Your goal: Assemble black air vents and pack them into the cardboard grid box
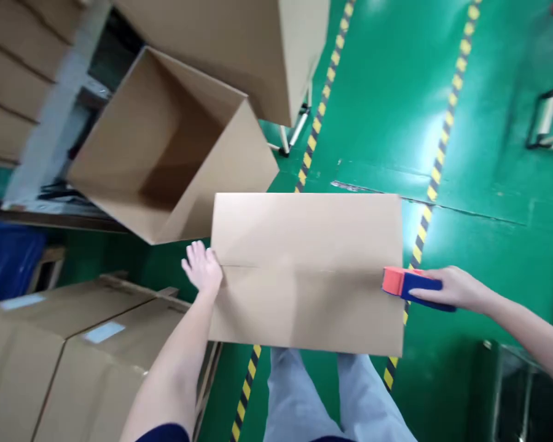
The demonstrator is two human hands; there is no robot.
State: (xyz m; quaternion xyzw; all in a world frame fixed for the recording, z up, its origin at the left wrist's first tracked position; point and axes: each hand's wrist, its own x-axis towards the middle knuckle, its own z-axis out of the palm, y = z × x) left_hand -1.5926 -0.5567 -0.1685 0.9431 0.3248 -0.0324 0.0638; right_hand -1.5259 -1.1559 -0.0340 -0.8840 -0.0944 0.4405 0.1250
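Note:
In front of my legs is a cardboard box [304, 236], its two upper flaps meeting along a seam across the middle. My left hand [203, 268] rests at the box's left edge by the seam, fingers spread, holding nothing. A blue and red tape dispenser [408, 285] is gripped in my right hand [458, 288]. The dispenser's red front end overlaps the box's right edge at the seam; whether tape is stuck there I cannot tell.
An open cardboard box [239, 166] stands tilted in view behind, beside a larger carton [299, 55]. Closed cartons [105, 362] sit on a pallet at lower left. Yellow-black tape lines [424, 227] cross the green floor [387, 123]. A dark crate [511, 393] is at lower right.

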